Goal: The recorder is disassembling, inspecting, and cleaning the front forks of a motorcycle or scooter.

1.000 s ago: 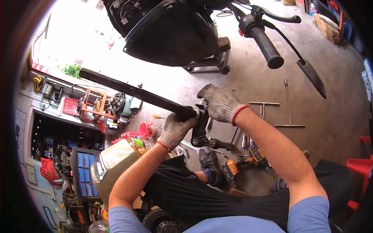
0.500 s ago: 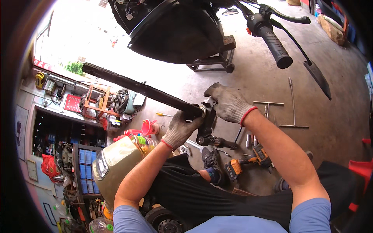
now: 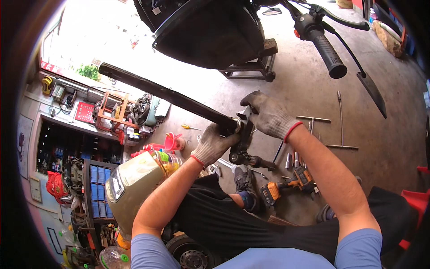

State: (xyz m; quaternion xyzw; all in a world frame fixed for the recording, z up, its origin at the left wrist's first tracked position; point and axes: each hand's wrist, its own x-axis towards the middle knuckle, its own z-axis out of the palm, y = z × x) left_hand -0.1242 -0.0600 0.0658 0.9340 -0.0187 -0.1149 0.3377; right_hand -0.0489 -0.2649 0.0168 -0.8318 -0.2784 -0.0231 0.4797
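A long black steering stem (image 3: pixel 168 95) slants from the upper left down to my hands. At its lower end are a silvery ring (image 3: pixel 238 125) and a black bracket with a jointed arm (image 3: pixel 244 154). My left hand (image 3: pixel 211 144), in a grey knit glove, is wrapped round the stem just below the ring side. Against the bracket's upper end is my gloved right hand (image 3: pixel 268 115), its fingers curled over it; its fingertips are partly hidden. Above them hangs a scooter's dark front body (image 3: pixel 210 36) with its handlebar grip (image 3: pixel 328 54).
On the concrete floor lie T-handle wrenches (image 3: pixel 341 121), sockets (image 3: pixel 288 160), a yellow-black cordless impact wrench (image 3: pixel 286 186) and an open-end wrench (image 3: pixel 226 163). A beige scooter panel (image 3: pixel 134 184) stands at left, near a red funnel (image 3: pixel 172 141). My shoe (image 3: pixel 244 181) is below the stem.
The whole scene has shifted slightly in the picture as my head moved. My right hand has turned a little on the bracket; both hands stay on the part.
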